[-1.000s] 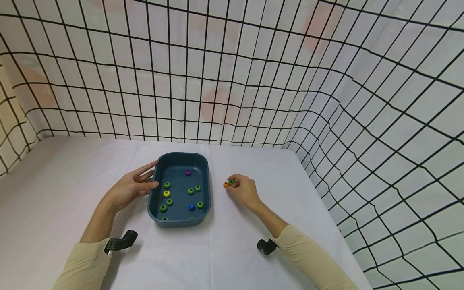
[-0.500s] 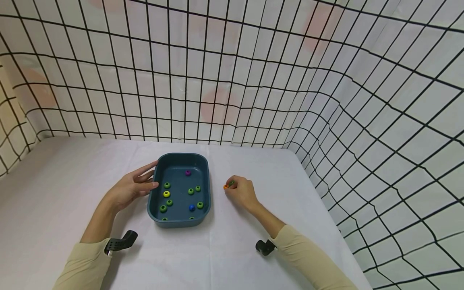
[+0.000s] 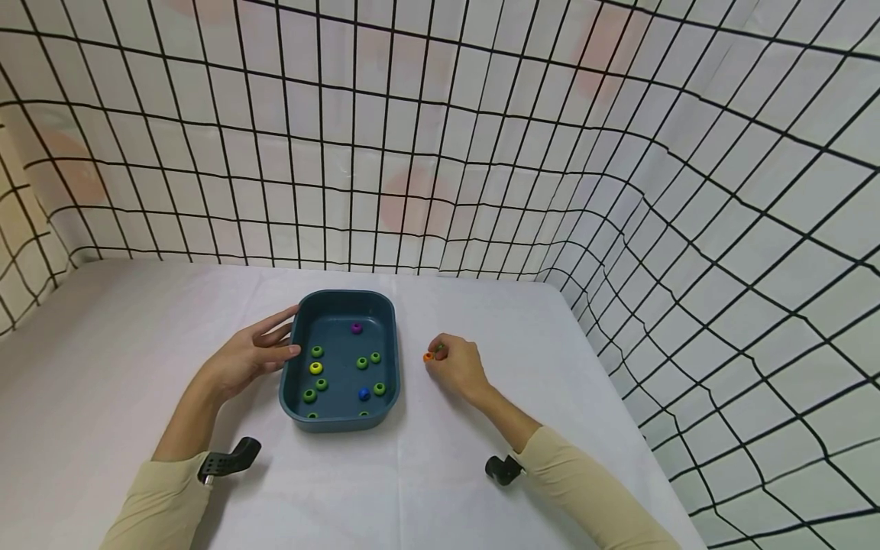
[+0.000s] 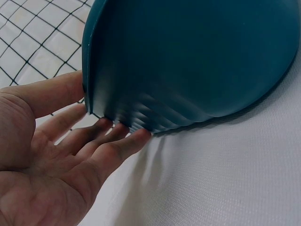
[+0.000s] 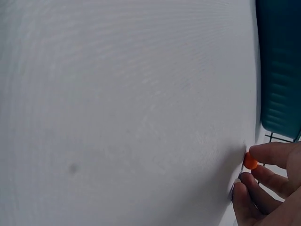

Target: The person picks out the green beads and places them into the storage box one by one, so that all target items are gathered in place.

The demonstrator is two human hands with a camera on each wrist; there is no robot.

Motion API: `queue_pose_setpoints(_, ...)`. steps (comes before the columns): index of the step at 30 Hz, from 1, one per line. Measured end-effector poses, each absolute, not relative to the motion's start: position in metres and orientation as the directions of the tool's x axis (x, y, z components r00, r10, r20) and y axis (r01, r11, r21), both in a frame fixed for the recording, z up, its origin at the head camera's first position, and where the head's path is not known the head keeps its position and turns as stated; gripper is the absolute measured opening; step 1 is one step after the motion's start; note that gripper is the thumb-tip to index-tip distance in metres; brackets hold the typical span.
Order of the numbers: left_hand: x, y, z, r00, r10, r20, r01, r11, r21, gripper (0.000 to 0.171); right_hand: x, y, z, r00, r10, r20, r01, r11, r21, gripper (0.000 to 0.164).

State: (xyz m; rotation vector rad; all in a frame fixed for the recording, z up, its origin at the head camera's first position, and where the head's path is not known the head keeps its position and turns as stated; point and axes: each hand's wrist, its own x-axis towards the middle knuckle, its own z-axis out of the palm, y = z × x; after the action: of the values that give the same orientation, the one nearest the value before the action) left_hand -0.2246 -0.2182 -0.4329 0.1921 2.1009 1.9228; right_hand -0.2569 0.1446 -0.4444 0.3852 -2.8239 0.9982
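Observation:
A dark teal tray [image 3: 339,424] holds several ring-shaped beads: green ones such as this green bead [image 3: 362,363], a yellow bead [image 3: 315,368], a blue bead [image 3: 364,394] and a purple bead [image 3: 357,328]. My left hand [image 3: 250,353] holds the tray's left side, thumb at the rim and fingers spread along the outer wall [image 4: 141,103]. To the right of the tray, my right hand [image 3: 459,367] is low over the cloth. An orange bead [image 5: 250,161] sits between its fingertips. Some green [image 3: 441,348] shows within the curled fingers, mostly hidden.
White cloth [image 3: 440,473] covers the table. A black grid net [image 3: 385,153] rises behind and along the right side. Black wrist cameras are strapped to the left cuff [image 3: 230,459] and right cuff [image 3: 505,469].
My right hand has shifted slightly towards me and to the left; the orange bead has come nearer with it. The green bead is now more covered by its fingers. My left hand and the tray stay still.

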Motion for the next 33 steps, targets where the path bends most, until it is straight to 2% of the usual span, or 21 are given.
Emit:
queue_pose_setpoints(20,-0.225,-0.218,-0.434,-0.951,0.286,-0.122,-0.094,0.107,0.99,0.085,-0.258,0.144,-0.447,-0.944,-0.237,0.231,-0.329,0.754,-0.569,0.009)
queue_pose_setpoints(33,-0.225,-0.218,-0.434,-0.952,0.283,-0.12,-0.092,0.11,0.99,0.085,-0.258,0.137,-0.427,-0.925,-0.256,0.279,-0.376,0.712,-0.592,0.009)
